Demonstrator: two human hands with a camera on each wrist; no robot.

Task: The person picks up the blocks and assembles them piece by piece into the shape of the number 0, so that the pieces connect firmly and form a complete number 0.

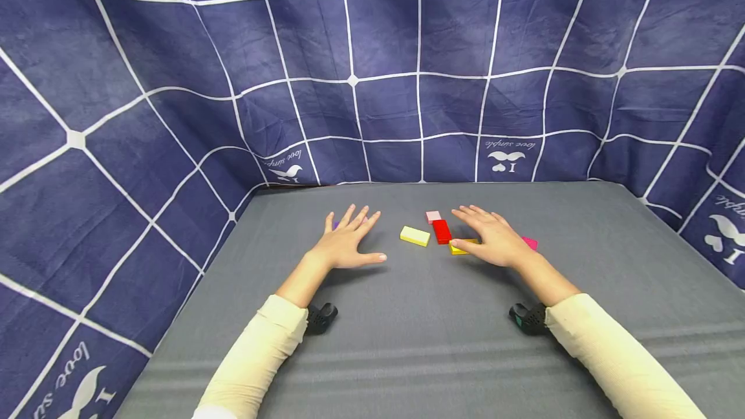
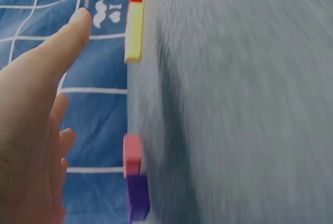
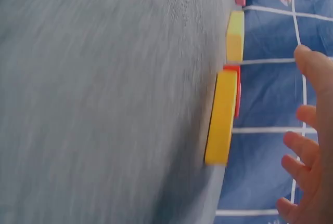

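Observation:
My left hand (image 1: pixel 343 246) hovers above the grey table with its fingers spread and straight, holding nothing. Behind its fingers, a purple block (image 2: pixel 138 198) and a pinkish-red block (image 2: pixel 132 154) are mostly hidden in the head view but show in the left wrist view. To its right lies a pale yellow block (image 1: pixel 415 236). A red block (image 1: pixel 442 231) sits further right, beside a light pink block (image 1: pixel 433 216). My right hand (image 1: pixel 491 241) is raised with extended fingers, gripping nothing; its thumb partly covers a golden yellow block (image 3: pixel 222 117). Beyond its wrist is a magenta block (image 1: pixel 530 242).
The grey tabletop (image 1: pixel 419 341) stretches toward me. A blue curtain (image 1: pixel 384 108) with white grid lines stands along the back and sides. Dark devices, one at the left wrist (image 1: pixel 321 318) and another at the right wrist (image 1: pixel 528 319), stick out under the cream sleeves.

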